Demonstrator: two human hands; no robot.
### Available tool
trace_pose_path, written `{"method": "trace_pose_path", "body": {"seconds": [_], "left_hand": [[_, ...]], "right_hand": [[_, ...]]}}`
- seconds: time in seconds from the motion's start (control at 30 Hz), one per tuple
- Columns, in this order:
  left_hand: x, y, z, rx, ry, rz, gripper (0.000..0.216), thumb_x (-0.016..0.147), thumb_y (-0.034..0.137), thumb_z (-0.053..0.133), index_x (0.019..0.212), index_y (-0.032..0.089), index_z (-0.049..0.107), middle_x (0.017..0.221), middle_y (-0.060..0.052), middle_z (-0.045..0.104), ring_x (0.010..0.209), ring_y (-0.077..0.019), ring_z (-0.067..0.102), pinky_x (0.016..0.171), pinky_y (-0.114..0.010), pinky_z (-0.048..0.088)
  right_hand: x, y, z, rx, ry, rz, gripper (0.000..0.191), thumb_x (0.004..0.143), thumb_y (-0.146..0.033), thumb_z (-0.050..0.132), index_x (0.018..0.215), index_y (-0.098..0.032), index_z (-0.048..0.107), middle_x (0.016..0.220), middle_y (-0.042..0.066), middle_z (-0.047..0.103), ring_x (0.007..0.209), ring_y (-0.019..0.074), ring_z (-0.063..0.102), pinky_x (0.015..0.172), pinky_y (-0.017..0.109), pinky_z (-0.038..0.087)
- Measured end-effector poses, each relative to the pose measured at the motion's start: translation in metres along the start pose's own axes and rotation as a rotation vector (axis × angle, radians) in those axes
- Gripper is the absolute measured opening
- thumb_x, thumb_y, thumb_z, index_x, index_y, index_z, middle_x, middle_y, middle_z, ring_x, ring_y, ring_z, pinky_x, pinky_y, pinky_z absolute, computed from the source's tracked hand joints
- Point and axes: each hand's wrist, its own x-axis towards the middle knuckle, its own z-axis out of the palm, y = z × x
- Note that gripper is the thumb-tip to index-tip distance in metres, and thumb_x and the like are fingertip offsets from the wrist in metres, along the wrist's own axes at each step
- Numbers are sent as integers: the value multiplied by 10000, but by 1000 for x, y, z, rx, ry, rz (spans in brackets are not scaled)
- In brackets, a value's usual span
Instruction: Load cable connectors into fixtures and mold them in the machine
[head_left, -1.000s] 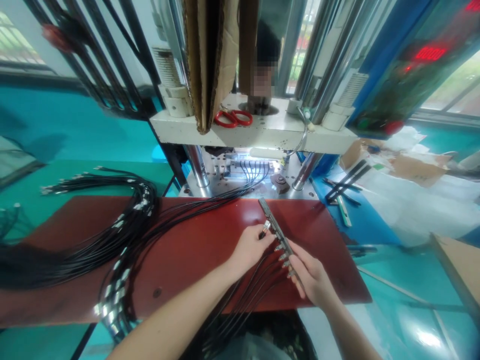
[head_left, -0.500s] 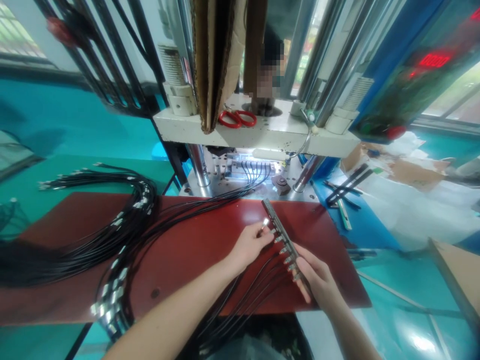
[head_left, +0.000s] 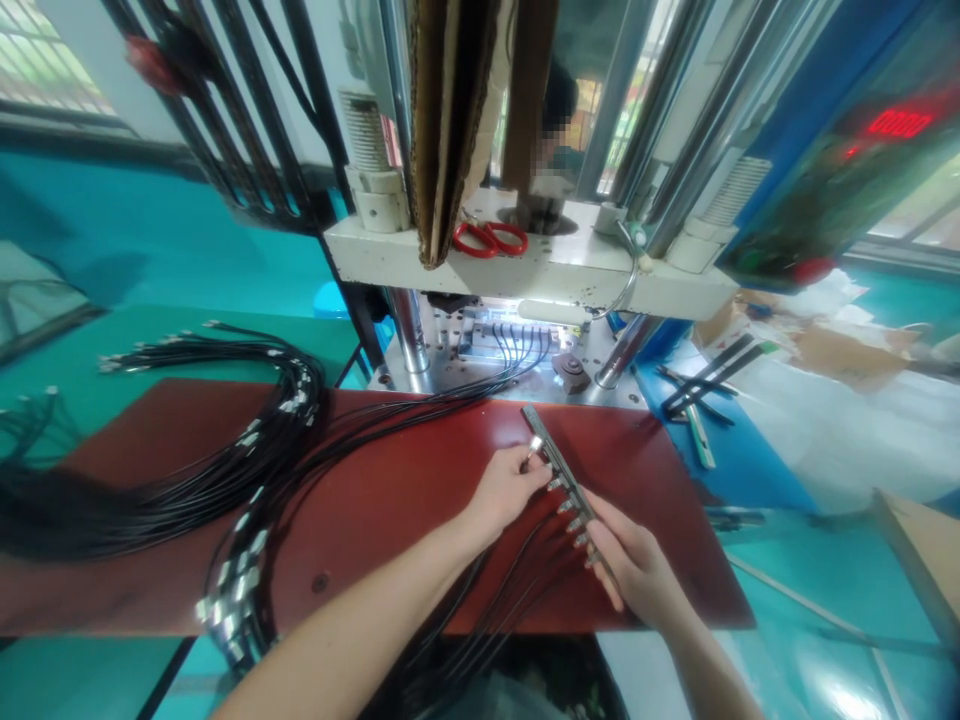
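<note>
A narrow dark fixture bar lies slanted on the red mat, with several silver-tipped black cables plugged along its left side. My left hand pinches one silver cable connector against the bar's upper part. My right hand grips the bar's near end, fingers curled around it. The plugged cables trail down toward me off the mat's front edge.
A large bundle of black cables with metal ends sprawls over the mat's left side. Behind stands a press machine with red scissors on its ledge and cables in its lit mould. Tools lie on the blue surface at right.
My left hand brought the connector up against the bar and pressed it in. The view shifted slightly; my right hand kept its hold on the bar's near end.
</note>
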Motion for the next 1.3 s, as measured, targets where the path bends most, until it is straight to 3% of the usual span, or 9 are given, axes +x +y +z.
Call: {"method": "trace_pose_path", "body": {"seconds": [0.2,0.33,0.53,0.83,1.03,1.17,1.3], "left_hand": [[0,-1,-4,52,-16,15,306,727,438,498,606,166,426,563,47,425,526,-79,344,520,-210,276],[1,-3,-9,-4,85,-43,311,807,493,345,715,199,381,545,69,394,501,-82,338,500,-199,279],[2,3,-13,10,-79,-44,321,710,425,515,566,158,408,520,60,378,483,-58,302,468,-185,239],[2,15,-16,-95,-128,-247,299,626,424,566,545,172,427,406,85,315,352,-38,203,388,-200,86],[7,2,-16,-141,-52,-160,286,591,378,580,509,158,416,450,61,376,429,-55,316,444,-190,218],[8,1,-17,5,-62,-136,343,689,461,486,523,169,416,431,69,320,404,-61,271,429,-205,205],[10,10,-27,392,-23,20,419,798,537,320,711,177,518,562,17,500,490,-118,438,499,-240,331]], "right_hand": [[-1,1,0,73,-9,-10,509,833,-461,441,1234,-148,449,462,-56,497,286,60,394,288,164,325],[-4,2,2,213,71,-24,492,816,-448,488,1199,-138,481,509,-39,511,285,46,381,268,152,294],[-4,2,2,226,77,-19,489,806,-441,512,1187,-133,498,514,-33,515,280,40,375,264,145,289],[-2,0,-4,117,2,20,516,820,-476,464,1226,-157,477,487,-44,501,280,56,362,281,178,282],[5,-3,-3,-56,-113,43,504,849,-455,401,1280,-195,407,465,-62,482,288,64,385,302,176,323],[6,-11,-1,-89,-102,40,469,848,-445,386,1243,-200,444,440,-74,450,295,71,382,332,194,358],[6,-13,0,-57,-88,50,448,837,-438,400,1202,-180,438,485,-67,481,286,65,369,321,195,335]]}}
